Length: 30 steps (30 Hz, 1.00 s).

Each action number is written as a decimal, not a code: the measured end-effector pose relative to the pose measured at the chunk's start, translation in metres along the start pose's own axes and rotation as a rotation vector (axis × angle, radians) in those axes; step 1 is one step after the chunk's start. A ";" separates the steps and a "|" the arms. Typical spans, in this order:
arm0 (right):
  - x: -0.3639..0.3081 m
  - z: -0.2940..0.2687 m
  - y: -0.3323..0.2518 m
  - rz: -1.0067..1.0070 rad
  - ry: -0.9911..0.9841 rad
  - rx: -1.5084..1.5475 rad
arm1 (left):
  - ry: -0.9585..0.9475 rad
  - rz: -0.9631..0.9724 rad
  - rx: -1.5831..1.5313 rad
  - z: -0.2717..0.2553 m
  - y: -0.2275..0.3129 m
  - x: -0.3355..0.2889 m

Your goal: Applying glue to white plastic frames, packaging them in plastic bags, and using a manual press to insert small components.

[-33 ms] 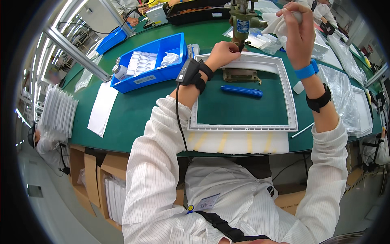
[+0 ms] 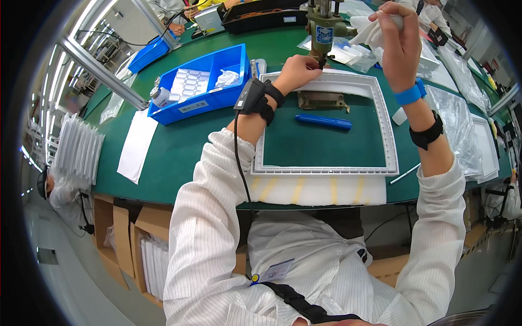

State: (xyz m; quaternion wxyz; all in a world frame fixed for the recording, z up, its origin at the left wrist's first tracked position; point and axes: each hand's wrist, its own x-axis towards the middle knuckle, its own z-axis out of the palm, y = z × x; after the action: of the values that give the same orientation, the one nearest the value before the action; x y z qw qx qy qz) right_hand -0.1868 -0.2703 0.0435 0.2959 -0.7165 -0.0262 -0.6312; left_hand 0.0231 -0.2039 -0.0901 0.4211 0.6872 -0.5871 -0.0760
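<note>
A white rectangular plastic frame [image 2: 385, 130] lies on the green table, its far side under the tip of a green bench press [image 2: 322, 33]. My left hand [image 2: 296, 73] is closed at the frame's far rail, beside the press tip. Its fingertips are partly hidden. My right hand [image 2: 399, 46] is raised to the right of the press, fingers wrapped round the cloth-covered end of its lever [image 2: 370, 33]. Within the frame's opening lie a blue marker pen [image 2: 323, 121] and the press's metal base [image 2: 322, 100]. White foam [image 2: 315, 190] sticks out beneath the near rail.
A blue divided bin [image 2: 198, 106] with labels and a small bottle [image 2: 160, 95] stands at the left. White paper [image 2: 137, 146] lies below it. Plastic bags [image 2: 454, 122] and a thin rod [image 2: 405, 174] are at the right. A black tray [image 2: 266, 17] stands behind; other people work farther off.
</note>
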 end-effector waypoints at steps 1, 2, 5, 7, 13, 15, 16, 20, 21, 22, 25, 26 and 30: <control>0.000 -0.001 0.000 -0.003 0.002 -0.004 | 0.009 -0.005 -0.036 0.000 0.000 0.000; 0.000 -0.001 0.000 -0.005 0.002 -0.004 | 0.005 -0.005 -0.036 0.000 0.000 -0.001; -0.002 0.000 0.000 -0.001 0.006 0.039 | 0.001 0.009 -0.031 0.000 -0.002 -0.001; -0.007 -0.001 -0.004 0.024 0.000 0.043 | 0.018 -0.005 -0.036 0.000 -0.004 -0.001; -0.040 -0.013 0.016 -0.161 -0.048 0.032 | 0.035 0.033 -0.035 0.002 -0.007 0.002; -0.048 -0.011 0.014 -0.152 -0.026 0.048 | 0.037 0.003 0.026 0.001 -0.011 0.000; -0.051 -0.014 0.014 -0.154 -0.056 0.027 | 0.048 0.008 0.041 0.004 -0.012 0.000; -0.066 -0.018 0.009 -0.175 -0.087 -0.015 | 0.067 0.074 0.045 0.006 -0.009 -0.001; -0.074 -0.021 0.008 -0.174 -0.127 -0.051 | 0.074 0.073 0.055 0.005 -0.008 -0.003; -0.082 -0.025 0.009 -0.187 -0.168 -0.082 | 0.078 0.075 0.046 0.005 -0.006 -0.004; -0.097 -0.034 0.011 -0.173 -0.229 -0.069 | 0.097 0.070 0.029 0.004 -0.001 -0.006; -0.099 -0.034 0.011 -0.132 -0.244 -0.035 | 0.094 0.063 0.016 0.004 -0.002 -0.007; -0.088 -0.036 0.006 -0.096 -0.278 -0.020 | 0.104 0.022 -0.020 0.003 -0.003 -0.010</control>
State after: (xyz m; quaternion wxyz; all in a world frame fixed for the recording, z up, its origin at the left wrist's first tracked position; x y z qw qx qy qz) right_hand -0.2342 -0.2625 -0.0391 0.2515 -0.7979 -0.0948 -0.5396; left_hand 0.0206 -0.1970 -0.0977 0.4589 0.6794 -0.5712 -0.0412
